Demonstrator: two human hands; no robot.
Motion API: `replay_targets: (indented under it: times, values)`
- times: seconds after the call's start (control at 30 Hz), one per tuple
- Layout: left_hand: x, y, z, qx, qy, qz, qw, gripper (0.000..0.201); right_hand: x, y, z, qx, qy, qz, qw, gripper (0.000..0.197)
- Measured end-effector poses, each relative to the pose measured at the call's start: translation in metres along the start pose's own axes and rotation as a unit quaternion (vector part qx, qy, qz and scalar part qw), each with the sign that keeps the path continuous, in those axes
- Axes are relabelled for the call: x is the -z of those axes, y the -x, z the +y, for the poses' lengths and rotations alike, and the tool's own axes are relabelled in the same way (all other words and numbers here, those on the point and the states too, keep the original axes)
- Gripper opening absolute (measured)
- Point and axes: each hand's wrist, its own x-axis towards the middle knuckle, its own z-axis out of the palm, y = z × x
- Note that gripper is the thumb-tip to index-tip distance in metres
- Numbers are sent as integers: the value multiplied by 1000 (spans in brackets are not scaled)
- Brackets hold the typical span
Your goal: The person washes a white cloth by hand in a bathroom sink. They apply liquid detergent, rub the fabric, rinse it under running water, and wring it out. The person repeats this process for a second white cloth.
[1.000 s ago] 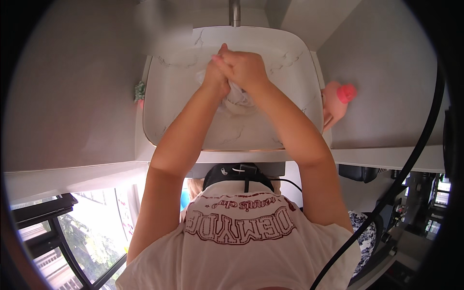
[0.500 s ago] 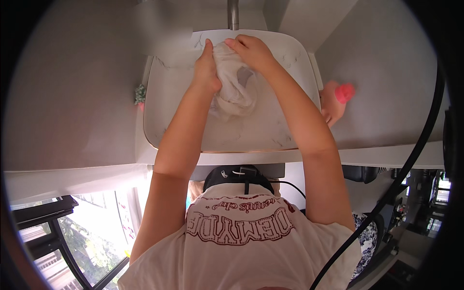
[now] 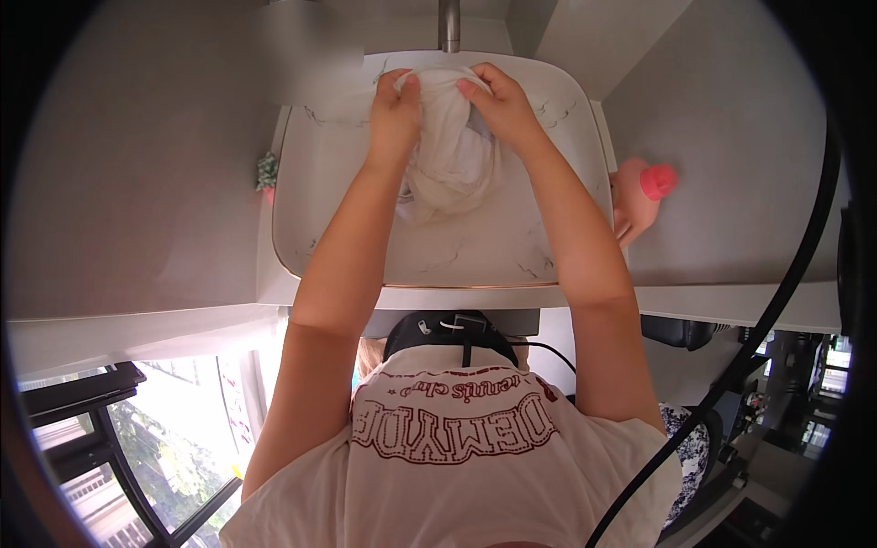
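A wet white cloth [image 3: 448, 164], possibly a garment, hangs bunched from both my hands into a white marble-patterned sink [image 3: 338, 228]. Its lower folds lie on the sink's bottom, and a greyish patch shows near its right side. My left hand [image 3: 396, 114] grips the cloth's upper left edge, thumb on top. On the upper right edge, my right hand [image 3: 498, 102] pinches it between thumb and curled fingers. Between the hands the top edge is spread, just below the metal faucet [image 3: 449, 26].
A pink bottle with a red cap [image 3: 639, 196] stands right of the sink. At the left rim is a small potted plant [image 3: 266, 173]. Grey walls rise on both sides. A black cable [image 3: 731, 374] runs down the right side. A window [image 3: 164, 447] is at lower left.
My right hand has shifted right and slightly down along the cloth, and the top edge is now spread wider. My left fingers have curled over the cloth's edge.
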Motion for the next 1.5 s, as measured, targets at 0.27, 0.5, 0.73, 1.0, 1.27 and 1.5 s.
replay_targets:
  times: [0.27,0.5,0.73,1.0,1.27,1.5]
  values:
    - [-18,22,19,259,171,17,950,38,-49,28,-28,170,342,-26,924,33]
    - [-14,18,12,233,100,-33,967,36,-48,21,-35,189,398,5,898,36]
    - [-4,-1,3,267,221,-17,938,36,-23,4,-9,34,365,1,930,37]
    - [18,-24,-23,215,379,40,899,29,-9,23,-54,-16,449,-147,881,36]
    - [9,-16,-11,214,298,-9,930,49,-13,75,-12,-1,577,-211,789,27]
    - [-8,12,1,94,-137,-199,966,91,27,35,-39,-81,156,-4,984,29]
